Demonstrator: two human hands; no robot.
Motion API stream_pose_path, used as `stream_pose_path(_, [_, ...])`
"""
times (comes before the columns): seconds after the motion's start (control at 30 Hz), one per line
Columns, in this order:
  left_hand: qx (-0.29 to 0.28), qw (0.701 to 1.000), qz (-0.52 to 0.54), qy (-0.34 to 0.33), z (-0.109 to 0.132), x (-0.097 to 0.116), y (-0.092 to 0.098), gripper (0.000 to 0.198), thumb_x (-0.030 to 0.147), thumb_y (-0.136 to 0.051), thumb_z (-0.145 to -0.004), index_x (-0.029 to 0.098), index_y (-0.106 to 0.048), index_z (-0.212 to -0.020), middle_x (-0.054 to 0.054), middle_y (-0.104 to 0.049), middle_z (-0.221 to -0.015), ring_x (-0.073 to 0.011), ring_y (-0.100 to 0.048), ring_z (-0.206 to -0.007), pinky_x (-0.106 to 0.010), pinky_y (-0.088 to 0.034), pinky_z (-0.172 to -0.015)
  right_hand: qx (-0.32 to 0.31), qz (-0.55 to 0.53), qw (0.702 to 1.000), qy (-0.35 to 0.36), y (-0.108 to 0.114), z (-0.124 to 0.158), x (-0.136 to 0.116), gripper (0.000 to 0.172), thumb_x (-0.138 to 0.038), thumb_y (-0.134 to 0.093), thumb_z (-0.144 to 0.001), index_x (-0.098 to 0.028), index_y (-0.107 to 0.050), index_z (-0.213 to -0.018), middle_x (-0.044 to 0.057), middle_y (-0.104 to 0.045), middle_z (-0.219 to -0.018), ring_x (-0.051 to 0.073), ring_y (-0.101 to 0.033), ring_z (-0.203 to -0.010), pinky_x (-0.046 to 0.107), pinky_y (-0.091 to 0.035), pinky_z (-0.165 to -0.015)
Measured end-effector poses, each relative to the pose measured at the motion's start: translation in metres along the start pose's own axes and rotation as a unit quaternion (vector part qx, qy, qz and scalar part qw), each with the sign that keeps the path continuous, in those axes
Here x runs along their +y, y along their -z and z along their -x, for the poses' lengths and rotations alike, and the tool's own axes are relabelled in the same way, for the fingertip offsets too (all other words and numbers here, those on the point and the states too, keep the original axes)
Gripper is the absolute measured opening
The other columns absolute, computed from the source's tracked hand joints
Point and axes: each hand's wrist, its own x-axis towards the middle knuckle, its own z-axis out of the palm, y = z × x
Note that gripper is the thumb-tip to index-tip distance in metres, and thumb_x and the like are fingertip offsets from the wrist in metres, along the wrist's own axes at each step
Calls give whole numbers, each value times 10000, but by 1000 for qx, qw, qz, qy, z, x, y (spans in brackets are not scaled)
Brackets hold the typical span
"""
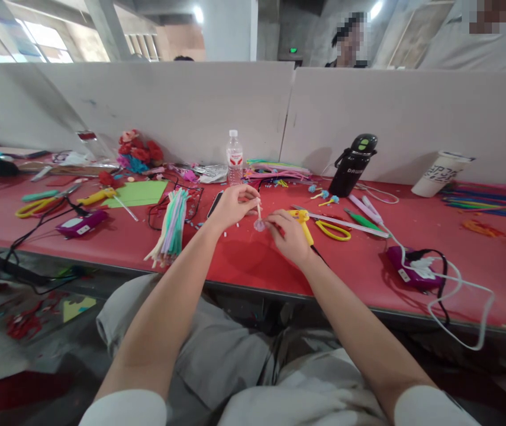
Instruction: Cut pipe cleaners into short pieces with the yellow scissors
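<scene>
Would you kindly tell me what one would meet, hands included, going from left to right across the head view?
Leftmost yellow-handled scissors → bundle of pastel fuzzy stems → left hand → pale stick with purplish tip → right hand → black bottle → white cup.

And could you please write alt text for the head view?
A person's left hand pinches a thin pale stem with a small lilac tuft, the right hand at the tuft, above a red table. Nearby are pastel pipe cleaners, a yellow glue gun and yellow-handled scissors.
</scene>
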Motion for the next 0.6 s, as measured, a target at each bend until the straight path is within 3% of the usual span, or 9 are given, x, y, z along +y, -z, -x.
stream_pose_path(0.13, [11,1000,8,-17,0,6,4,227,324,-679,-769,157,-595,-898,-46,-665,-837,-149,-677,-734,-294,-599,-659,75,-122,981,-129,-4,0,3,182,-348,-514,-901,-208,-617,-956,69,-648,-927,189,-614,-851,334,-519,-751])
stream_pose_path(0.27, [19,999,2,-31,3,14,6,219,321,-675,-777,158,-604,-906,-48,-671,-841,-137,-667,-727,-281,-596,-664,65,-290,924,-241,-9,-2,3,227,-416,-595,-817,-198,-604,-882,39,-660,-796,166,-637,-700,325,-547,-668])
stream_pose_path(0.43, [10,999,-2,-39,4,16,2,204,316,-671,-778,158,-604,-889,-51,-676,-838,-146,-673,-740,-284,-599,-665,66,-390,863,-316,-11,-5,-2,238,-408,-682,-730,-191,-605,-790,29,-677,-719,161,-656,-637,324,-554,-660])
stream_pose_path(0.6, [6,999,-9,-37,4,14,-4,201,312,-674,-770,158,-609,-882,-42,-672,-815,-145,-675,-744,-279,-600,-662,58,-407,844,-344,-11,-7,-5,255,-387,-737,-683,-182,-590,-722,32,-683,-718,145,-651,-632,295,-550,-664])
